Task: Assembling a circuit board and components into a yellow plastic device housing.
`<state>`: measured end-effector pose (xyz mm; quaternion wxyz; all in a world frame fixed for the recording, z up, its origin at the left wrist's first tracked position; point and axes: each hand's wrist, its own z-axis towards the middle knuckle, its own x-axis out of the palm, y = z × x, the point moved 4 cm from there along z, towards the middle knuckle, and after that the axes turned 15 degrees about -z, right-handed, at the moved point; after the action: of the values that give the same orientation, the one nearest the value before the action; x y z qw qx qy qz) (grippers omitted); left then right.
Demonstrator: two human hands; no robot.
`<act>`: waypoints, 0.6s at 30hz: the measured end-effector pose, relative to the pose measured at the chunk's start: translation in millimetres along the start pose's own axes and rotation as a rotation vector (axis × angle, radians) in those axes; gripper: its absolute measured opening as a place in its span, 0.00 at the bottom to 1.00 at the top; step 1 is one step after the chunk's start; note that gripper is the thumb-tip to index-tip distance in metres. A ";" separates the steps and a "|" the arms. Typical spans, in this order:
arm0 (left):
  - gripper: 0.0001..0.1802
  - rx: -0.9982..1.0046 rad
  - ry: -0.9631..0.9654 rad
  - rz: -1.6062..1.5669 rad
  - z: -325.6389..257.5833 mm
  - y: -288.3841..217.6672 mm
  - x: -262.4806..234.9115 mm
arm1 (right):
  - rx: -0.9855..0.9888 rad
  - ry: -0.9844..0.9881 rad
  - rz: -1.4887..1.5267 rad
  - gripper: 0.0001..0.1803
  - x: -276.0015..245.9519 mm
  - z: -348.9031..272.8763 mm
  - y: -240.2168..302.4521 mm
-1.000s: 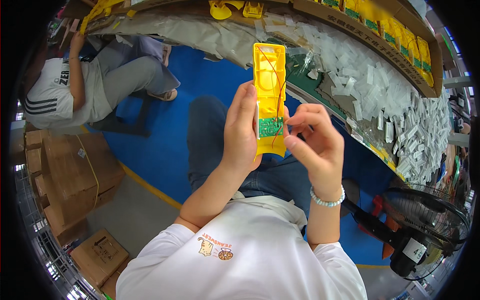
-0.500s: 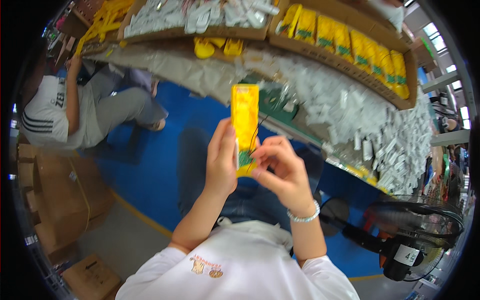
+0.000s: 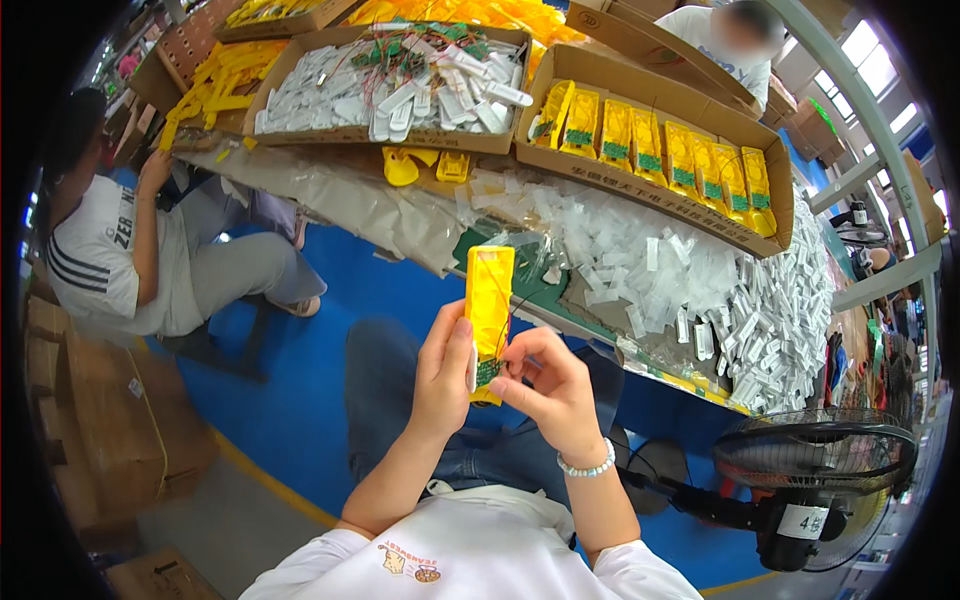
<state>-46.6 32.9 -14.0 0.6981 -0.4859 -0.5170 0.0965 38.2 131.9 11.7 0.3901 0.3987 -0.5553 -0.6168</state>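
1. The left hand [image 3: 442, 375] clasped the lower part of a yellow plastic casing [image 3: 489, 318] from its left side, thumb laid along the edge.
2. The right hand [image 3: 552, 392] pinched at the casing's bottom end, where a small green circuit board [image 3: 487, 371] showed.
3. The casing stood upright in front of the chest, long axis running near to far, top end pointing toward the far workbench [image 3: 400, 215].
4. It was a slim, glossy, flat-faced rectangle.
5. A bead bracelet [image 3: 588, 466] circled the right wrist.
6. Far right, a cardboard box [image 3: 640, 88] held a row of similar yellow casings; white plastic pieces [image 3: 700, 285] lay heaped beside it.
7. A black fan [image 3: 815, 485] stood near right.
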 end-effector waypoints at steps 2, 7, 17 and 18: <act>0.20 -0.013 0.030 0.043 1.1 -3.9 3.5 | 0.006 -0.059 -0.004 0.12 1.2 1.9 -0.5; 0.19 0.025 0.049 0.029 0.1 -6.4 3.7 | -0.247 -0.231 -0.422 0.07 6.0 -0.3 17.0; 0.19 -0.048 0.009 -0.360 11.0 -18.2 19.9 | -0.516 -0.181 -0.676 0.11 3.6 -11.5 29.3; 0.20 -0.091 -0.006 -0.435 13.9 -13.8 15.9 | -0.518 -0.184 -0.679 0.11 2.4 -13.5 33.0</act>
<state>-55.9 44.1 6.6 0.6783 -0.3939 -0.6153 -0.0784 51.0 122.0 43.5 0.2013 0.3911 -0.2522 -0.8619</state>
